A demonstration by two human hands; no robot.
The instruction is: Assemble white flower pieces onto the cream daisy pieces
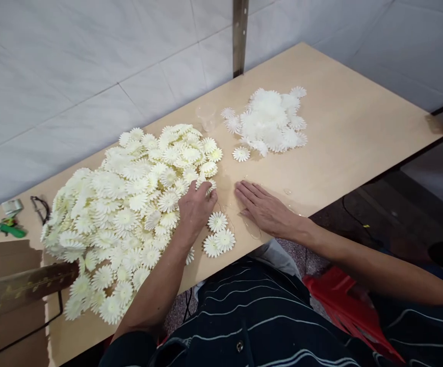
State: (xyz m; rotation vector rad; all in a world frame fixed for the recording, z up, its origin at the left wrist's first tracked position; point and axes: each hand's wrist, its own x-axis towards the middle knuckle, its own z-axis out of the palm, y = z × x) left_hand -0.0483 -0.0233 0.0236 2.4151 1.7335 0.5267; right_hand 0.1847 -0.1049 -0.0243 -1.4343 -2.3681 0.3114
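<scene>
Head view: your left hand (196,206) rests at the right edge of the big heap of cream daisy-shaped flowers (129,204), its grip curled loosely over one flower at the heap's rim; whether the fingers actually pinch it, you cannot tell. Your right hand (263,206) lies flat and open on the desk (351,127), palm down, holding nothing, just beside some clear thin bits (254,229) that are hard to make out. Three loose flowers (219,234) lie between your hands near the desk's front edge. Farther back sits a smaller pile of whiter flowers (270,122), with a clear cup (206,116) just left of it; its contents cannot be told. Small green items (10,227) lie far left.
</scene>
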